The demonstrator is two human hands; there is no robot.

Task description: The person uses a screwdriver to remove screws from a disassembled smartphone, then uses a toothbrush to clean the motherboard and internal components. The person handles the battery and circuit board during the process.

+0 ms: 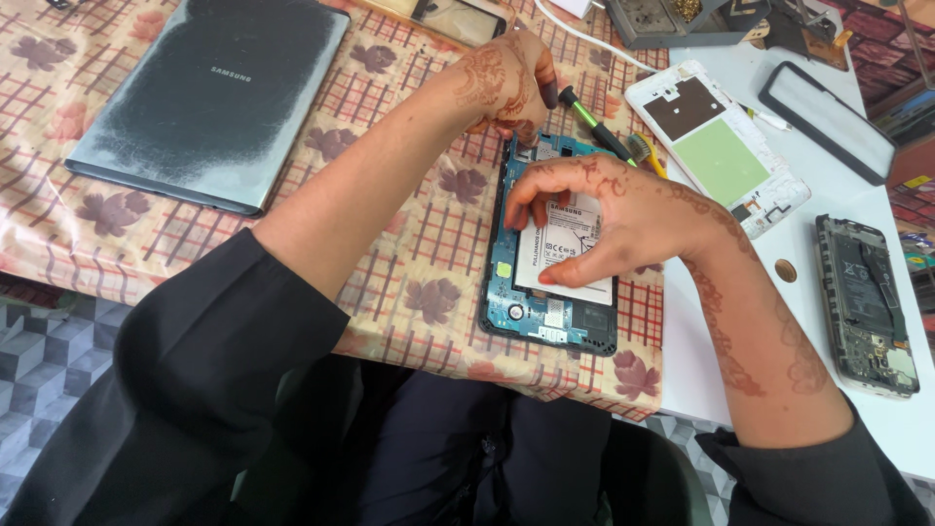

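Note:
An opened tablet [506,302] with a blue circuit board lies back-up on the patterned tablecloth. A white battery [575,239] sits in its middle. My right hand [623,214] lies over the battery, fingertips on its left edge and thumb on its lower part. My left hand [502,83] curls down on the tablet's top edge, fingers bent onto the frame. A green-and-black screwdriver [594,122] lies just right of that hand, its end close to my fingertip; whether I touch it is unclear.
A dark grey tablet back cover [209,97] lies at the far left. On the white table to the right are a white phone frame [721,146], a black phone [828,122], an opened phone [867,307], a coin [785,270] and a tool tray [672,24].

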